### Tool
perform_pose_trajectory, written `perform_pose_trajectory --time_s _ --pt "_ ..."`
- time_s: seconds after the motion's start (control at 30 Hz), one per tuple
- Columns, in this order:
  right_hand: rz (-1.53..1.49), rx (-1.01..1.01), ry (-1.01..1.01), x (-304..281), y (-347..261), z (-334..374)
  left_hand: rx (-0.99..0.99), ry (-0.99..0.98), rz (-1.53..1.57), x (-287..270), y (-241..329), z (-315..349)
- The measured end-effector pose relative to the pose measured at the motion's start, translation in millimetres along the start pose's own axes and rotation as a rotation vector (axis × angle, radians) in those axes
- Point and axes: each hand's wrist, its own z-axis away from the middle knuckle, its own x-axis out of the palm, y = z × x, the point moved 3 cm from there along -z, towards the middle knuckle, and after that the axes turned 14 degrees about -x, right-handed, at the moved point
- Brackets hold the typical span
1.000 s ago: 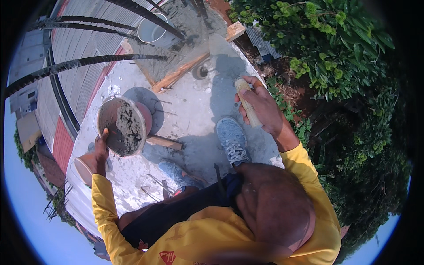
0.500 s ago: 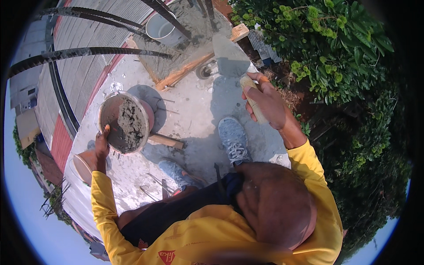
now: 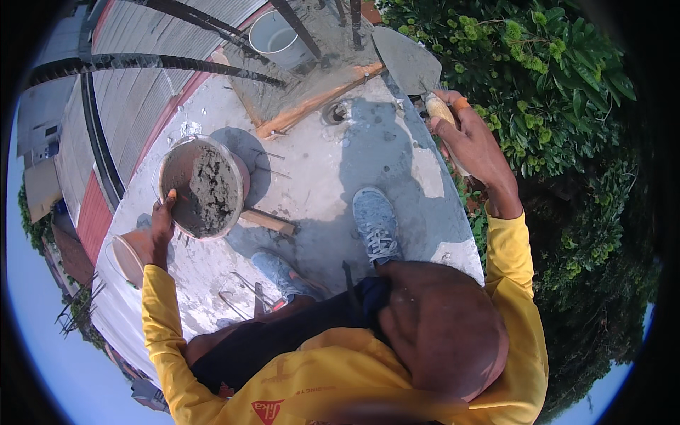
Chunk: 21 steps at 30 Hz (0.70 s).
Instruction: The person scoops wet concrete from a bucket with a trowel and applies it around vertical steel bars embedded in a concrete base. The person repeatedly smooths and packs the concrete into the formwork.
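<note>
My left hand [image 3: 163,221] grips the near-left rim of a bucket [image 3: 244,185], thumb over the edge. Grey wet mortar [image 3: 214,191] fills part of the bucket, which leans toward me. Out to the right, my right hand [image 3: 476,145] is wrapped round the pale wooden handle of a trowel [image 3: 407,62]. The trowel's broad grey blade points away from me, at the right corner of a wooden form board [image 3: 319,99]. Behind that board lies rough grey concrete [image 3: 312,81].
Dark rebar rods [image 3: 156,62] rise at the far left, near a white bucket [image 3: 275,37] on the concrete. A second bucket [image 3: 129,256] stands left of my hand. A wood offcut [image 3: 268,221] lies by the mortar bucket. Right of the slab edge [image 3: 464,219], leafy trees [image 3: 567,78] show below.
My right hand has swung the trowel to the right and slightly away, past the slab's edge. My left hand stays on the bucket rim. The whole view has shifted slightly.
</note>
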Motion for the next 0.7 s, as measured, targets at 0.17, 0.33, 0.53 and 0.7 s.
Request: perform_pose_trajectory --time_s 0.17,0.33,0.53,0.7 --pt "-0.883 0.182 0.154 31 -12 35 -0.001 0.002 0.045 8 1 10" --pt "-1.210 0.199 0.106 90 -10 14 0.012 0.008 0.049 11 5 12" --pt "-1.324 0.151 0.126 128 -22 17 0.000 -0.014 0.027 4 2 7" --pt "-1.287 0.048 0.167 125 -19 35 0.023 -0.047 0.028 3 -1 2"
